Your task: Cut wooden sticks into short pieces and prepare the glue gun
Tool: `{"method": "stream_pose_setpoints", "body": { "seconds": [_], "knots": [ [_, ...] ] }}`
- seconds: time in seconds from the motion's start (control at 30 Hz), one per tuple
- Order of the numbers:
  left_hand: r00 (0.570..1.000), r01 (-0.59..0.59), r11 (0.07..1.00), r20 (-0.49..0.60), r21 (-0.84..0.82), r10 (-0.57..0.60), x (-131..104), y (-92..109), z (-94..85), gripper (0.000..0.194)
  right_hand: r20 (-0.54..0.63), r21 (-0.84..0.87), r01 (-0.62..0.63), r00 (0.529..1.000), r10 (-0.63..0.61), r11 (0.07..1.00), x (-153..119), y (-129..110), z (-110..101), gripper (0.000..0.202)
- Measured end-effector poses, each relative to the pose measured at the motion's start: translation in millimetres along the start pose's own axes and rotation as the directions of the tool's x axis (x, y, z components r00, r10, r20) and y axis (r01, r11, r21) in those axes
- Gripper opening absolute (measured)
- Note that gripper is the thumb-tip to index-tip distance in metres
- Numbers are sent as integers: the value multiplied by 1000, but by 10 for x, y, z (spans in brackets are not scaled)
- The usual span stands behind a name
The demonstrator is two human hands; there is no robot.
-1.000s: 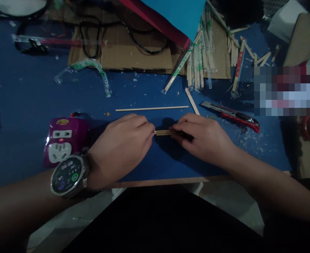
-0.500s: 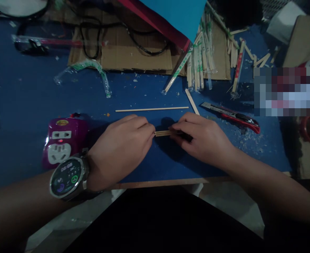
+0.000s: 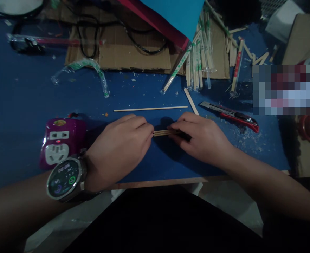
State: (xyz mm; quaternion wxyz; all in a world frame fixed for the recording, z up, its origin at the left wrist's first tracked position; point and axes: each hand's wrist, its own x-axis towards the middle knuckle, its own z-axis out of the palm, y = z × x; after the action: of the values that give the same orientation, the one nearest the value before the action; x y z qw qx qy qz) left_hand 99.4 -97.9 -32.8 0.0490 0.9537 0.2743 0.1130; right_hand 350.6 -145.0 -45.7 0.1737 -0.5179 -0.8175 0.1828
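A small bundle of thin wooden sticks point(image 3: 160, 133) lies crosswise between my hands, just above the blue table top. My left hand point(image 3: 126, 146) closes on its left end, fingers curled and the sticks' end hidden inside. On the other end, my right hand point(image 3: 197, 135) pinches the sticks between thumb and fingers. A single long wooden stick point(image 3: 150, 109) rests on the table beyond my knuckles. Beside it, to the right, is a flat wooden stick point(image 3: 191, 101). Farther right lies a red and black utility knife point(image 3: 230, 116) with its blade showing.
A purple power socket point(image 3: 61, 138) stands by my left wrist. At the back, wrapped chopsticks point(image 3: 197, 70) and cardboard point(image 3: 134, 58) lie under blue paper point(image 3: 178, 15). Empty plastic wrappers point(image 3: 83, 65) sit at the left. Rings of tape point(image 3: 309, 128) are at the right.
Both hands keep their hold on the sticks with hardly any movement. The whole view has shifted slightly, so things appear a little farther left.
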Motion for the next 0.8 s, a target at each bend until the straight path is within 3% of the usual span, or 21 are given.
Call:
{"method": "stream_pose_setpoints", "body": {
  "seconds": [0.67,0.8],
  "knots": [
    [999,30,1000,21,-1,-30,-7,4,-22,36,-3,18,7,1000,-7,1000,-10,1,-26,20],
    [1000,-7,1000,-4,-9,7,4,2,-15,37,-1,46,1,1000,-1,999,-25,9,-67,26]
  ]
}}
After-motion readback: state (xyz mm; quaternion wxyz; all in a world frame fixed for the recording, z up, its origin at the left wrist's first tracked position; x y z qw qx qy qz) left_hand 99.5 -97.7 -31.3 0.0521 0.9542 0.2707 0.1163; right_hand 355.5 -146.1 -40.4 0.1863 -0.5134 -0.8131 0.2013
